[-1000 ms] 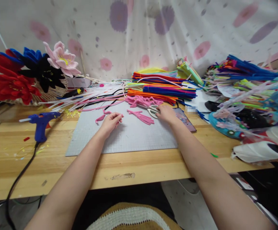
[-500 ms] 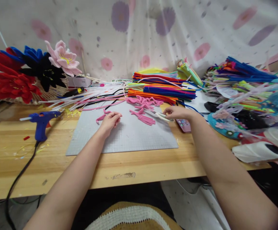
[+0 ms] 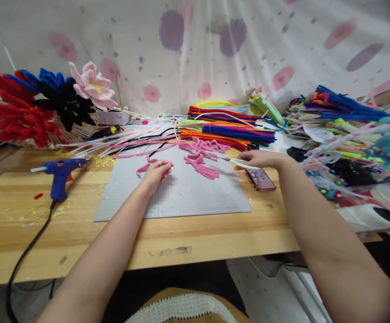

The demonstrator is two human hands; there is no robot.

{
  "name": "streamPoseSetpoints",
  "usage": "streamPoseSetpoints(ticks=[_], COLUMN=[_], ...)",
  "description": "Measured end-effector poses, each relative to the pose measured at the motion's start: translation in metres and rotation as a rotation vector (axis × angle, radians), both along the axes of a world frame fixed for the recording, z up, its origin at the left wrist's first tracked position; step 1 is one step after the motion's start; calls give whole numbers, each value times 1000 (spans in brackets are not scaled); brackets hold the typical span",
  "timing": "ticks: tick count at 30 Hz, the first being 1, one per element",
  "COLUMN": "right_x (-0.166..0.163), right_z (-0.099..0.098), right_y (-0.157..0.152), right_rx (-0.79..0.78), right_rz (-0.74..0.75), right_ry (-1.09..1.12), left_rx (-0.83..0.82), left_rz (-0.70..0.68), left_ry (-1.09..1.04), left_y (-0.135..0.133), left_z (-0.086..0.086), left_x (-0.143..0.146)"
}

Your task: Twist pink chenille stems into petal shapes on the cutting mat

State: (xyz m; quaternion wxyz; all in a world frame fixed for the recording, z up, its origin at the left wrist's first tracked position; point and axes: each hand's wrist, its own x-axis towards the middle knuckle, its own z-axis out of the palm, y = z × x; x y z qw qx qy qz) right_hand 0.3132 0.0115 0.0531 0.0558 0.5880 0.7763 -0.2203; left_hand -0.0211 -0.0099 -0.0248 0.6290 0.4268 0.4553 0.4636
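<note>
My left hand (image 3: 158, 176) rests over the grey cutting mat (image 3: 181, 199), fingers curled together. Whatever it may hold is hidden. Just behind it lies a bent pink pipe cleaner (image 3: 142, 169). My right hand (image 3: 257, 158), above the mat's right edge, is closed on white-handled pliers (image 3: 240, 164), whose dark tip points left. Left of that tip, several folded pink pipe-cleaner pieces (image 3: 205, 171) lie on the mat, with a looped pink bundle (image 3: 206, 145) behind them. A phone (image 3: 262, 180) lies face up below my right hand.
Bundles of coloured pipe cleaners (image 3: 228, 130) line the back. A blue glue gun (image 3: 60, 177) with a black cord stands left, near plush flowers (image 3: 27, 119). Thread spools (image 3: 366, 217) and bagged materials crowd the right side. The table's front edge (image 3: 215, 262) runs close to me.
My right hand has moved right with the pliers, away from the folded pink pieces. More of the phone shows now. My left hand stays nearly in place, and the view has shifted slightly.
</note>
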Motion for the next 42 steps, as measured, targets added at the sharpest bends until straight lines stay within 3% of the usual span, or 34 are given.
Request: streamPoseSetpoints(ticks=[4, 9, 13, 20, 30, 42], right_x=[-32, -102, -131, -135, -141, -142], right_z=[-7, -42, -64, -73, -72, -71], right_y=[-10, -14, -11, -12, -15, -17], right_rx=[246, 550, 680, 681, 600, 620], right_rz=[-8, 223, 255, 292, 326, 322], right_ry=[129, 218, 251, 241, 238, 223], left_rx=[-26, 52, 120, 180, 149, 121], left_rz=[-127, -214, -213, -232, -253, -200], left_ry=[-134, -145, -87, 30, 48, 100], left_y=[-3, -3, -2, -1, -2, -5], left_z=[1, -5, -7, -8, -6, 2], left_x=[1, -1, -3, -3, -3, -2])
